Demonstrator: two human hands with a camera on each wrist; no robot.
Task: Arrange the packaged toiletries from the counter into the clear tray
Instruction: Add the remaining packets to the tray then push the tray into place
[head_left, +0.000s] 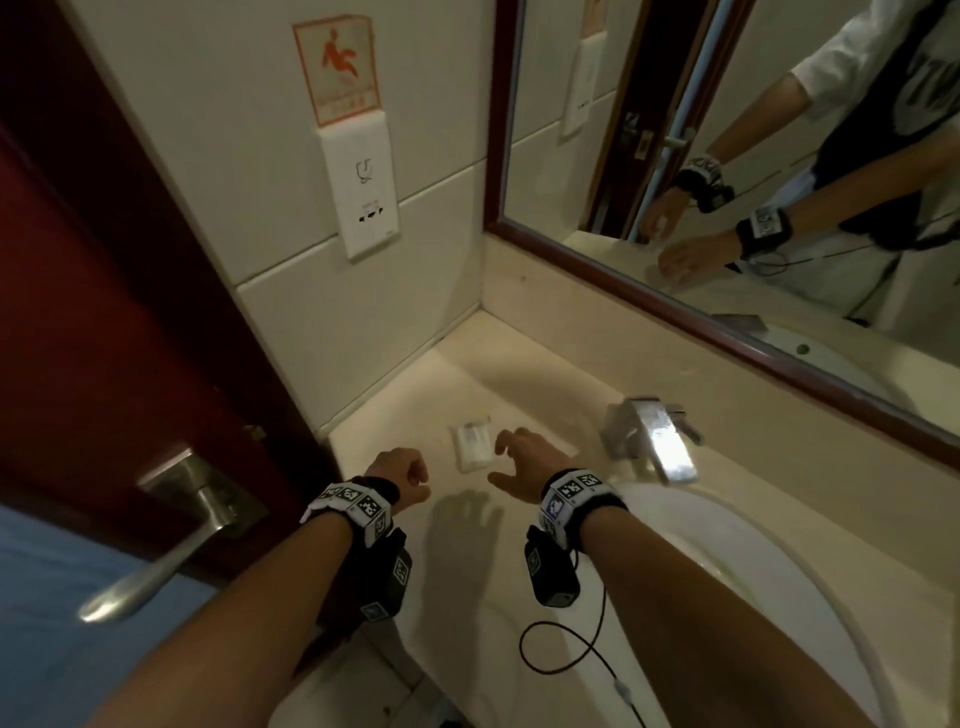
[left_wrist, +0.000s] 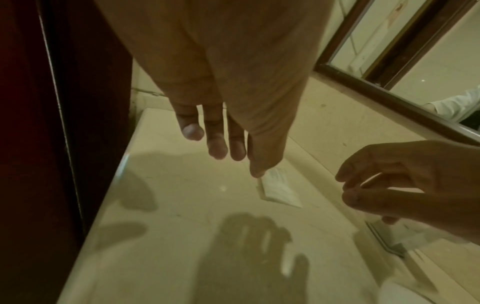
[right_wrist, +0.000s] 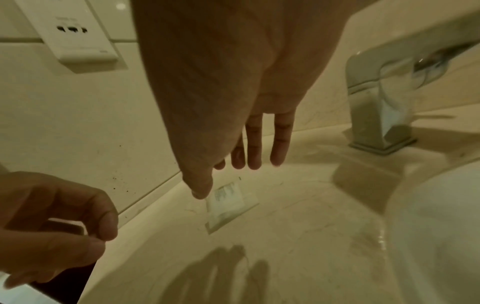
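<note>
- Surface: a pale, marble-look counter (head_left: 524, 395) fills the corner of a small washroom; the polish is glossy and carries the shadows of both hands.
- Task item: one white packaged toiletry (head_left: 471, 448) lies flat on the counter, left of the faucet (head_left: 649, 439) and between it and the side wall. No clear tray can be made out in any view.
- Faucet: a squared chrome fitting, standing at the rim of the white basin (head_left: 753, 545), which sits nearer the person than the faucet.
- Right hand (head_left: 524, 462): above the counter between the packet and the faucet, fingers spread apart and lightly bent, holding nothing; it does not appear to touch the packet, though the wrist view is blurred.
- Left hand (head_left: 402, 475): left of the packet, well away from the faucet, fingers curled in toward the thumb and apparently empty.
- Room: a wood-framed mirror (head_left: 727, 156) runs behind the faucet; far left of it a white socket plate (head_left: 363, 202) sits on the tiled wall beneath a slip-warning sign (head_left: 337, 70), with a dark red door (head_left: 104, 312) and its metal lever handle (head_left: 171, 535) beyond.
</note>
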